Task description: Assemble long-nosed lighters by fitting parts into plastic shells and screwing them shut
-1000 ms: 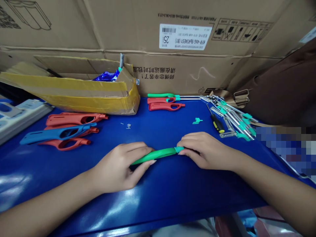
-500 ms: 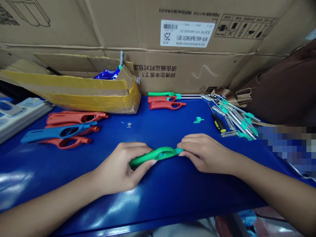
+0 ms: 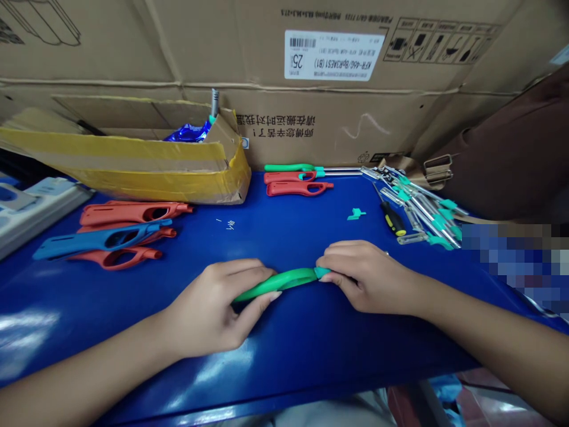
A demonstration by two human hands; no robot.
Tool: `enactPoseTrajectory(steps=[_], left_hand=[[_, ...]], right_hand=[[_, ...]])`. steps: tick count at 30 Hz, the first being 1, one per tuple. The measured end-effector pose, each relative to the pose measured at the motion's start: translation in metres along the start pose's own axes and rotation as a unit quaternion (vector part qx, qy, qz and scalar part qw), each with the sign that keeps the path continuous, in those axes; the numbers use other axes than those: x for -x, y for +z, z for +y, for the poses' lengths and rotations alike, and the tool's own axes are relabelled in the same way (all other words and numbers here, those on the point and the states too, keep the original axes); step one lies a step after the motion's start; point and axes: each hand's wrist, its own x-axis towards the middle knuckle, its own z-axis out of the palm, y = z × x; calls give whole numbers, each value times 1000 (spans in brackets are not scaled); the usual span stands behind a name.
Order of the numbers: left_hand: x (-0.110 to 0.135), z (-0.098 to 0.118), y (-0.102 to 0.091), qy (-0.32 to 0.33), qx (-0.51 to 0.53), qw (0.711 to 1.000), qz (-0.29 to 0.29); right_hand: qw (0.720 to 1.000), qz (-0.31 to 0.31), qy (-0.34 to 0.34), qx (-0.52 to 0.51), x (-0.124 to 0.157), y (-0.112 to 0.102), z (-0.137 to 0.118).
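A green plastic lighter handle [image 3: 281, 281] lies low over the blue table [image 3: 311, 344], held at both ends. My left hand [image 3: 217, 308] is closed round its left end, thumb and fingers wrapped on it. My right hand [image 3: 364, 276] is closed over its right end, where a teal piece [image 3: 323, 272] shows at my fingertips. The part under my right palm is hidden.
Red and blue handle shells [image 3: 111, 237] lie at the left. A yellow-taped cardboard box [image 3: 133, 166] stands behind them. More handles [image 3: 296, 181] lie at the back, with a loose teal clip [image 3: 356, 214], a screwdriver [image 3: 393, 220] and a pile of metal tubes [image 3: 422, 207] at the right.
The green handle was turned so its finger loop showed half a second ago; now it is edge-on again. Both hands stayed in place.
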Motion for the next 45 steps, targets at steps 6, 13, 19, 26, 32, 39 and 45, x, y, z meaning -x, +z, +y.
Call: enactPoseTrajectory(steps=[6, 13, 19, 26, 32, 39, 45], left_hand=[[-4, 1, -2, -53, 62, 997, -3], [-6, 0, -2, -68, 71, 995, -12], [-12, -4, -5, -117, 79, 990, -17], [-14, -17, -7, -78, -7, 997, 9], [-9, -26, -13, -34, -79, 993, 81], [-9, -28, -13, -48, -72, 995, 59], [-10, -30, -13, -71, -71, 995, -12]], right_hand=[[998, 16, -25, 51, 0, 1, -3], [992, 26, -47, 116, 0, 2, -4], [988, 56, -54, 134, -1, -1, 3], [993, 61, 17, 98, -1, -17, 17], [984, 104, 50, 132, 2, -31, 23], [986, 56, 99, 118, 2, -32, 23], [985, -61, 109, 120, -1, -35, 24]])
